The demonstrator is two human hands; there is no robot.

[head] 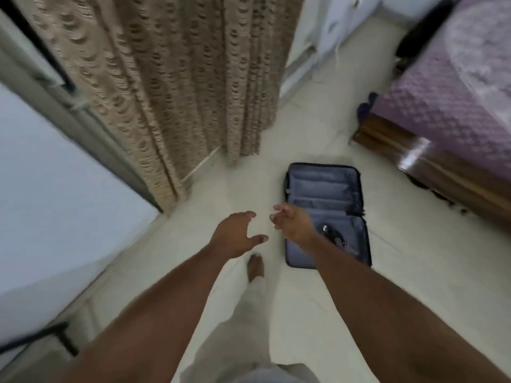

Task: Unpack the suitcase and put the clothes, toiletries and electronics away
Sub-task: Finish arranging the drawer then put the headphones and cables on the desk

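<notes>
Grey-lined suitcase (326, 214) lies open on the floor (359, 286).
Your left hand (235, 236) and right hand (293, 223) reach forward, fingers loosely spread, holding nothing.

1. Your suitcase (326, 211) lies flat on the pale floor, wide open like a book. It sits a little past the middle of the view, toward 3 o'clock.
2. It has a dark rim and soft grey-blue cloth inside.
3. The far half, toward 12 o'clock, shows flat cloth pockets with nothing on them.
4. The near half, toward 6 o'clock, holds a small dark thing (334, 235) with a shiny bit. It lies near that half's far edge. It is too blurry to tell what it is.
</notes>
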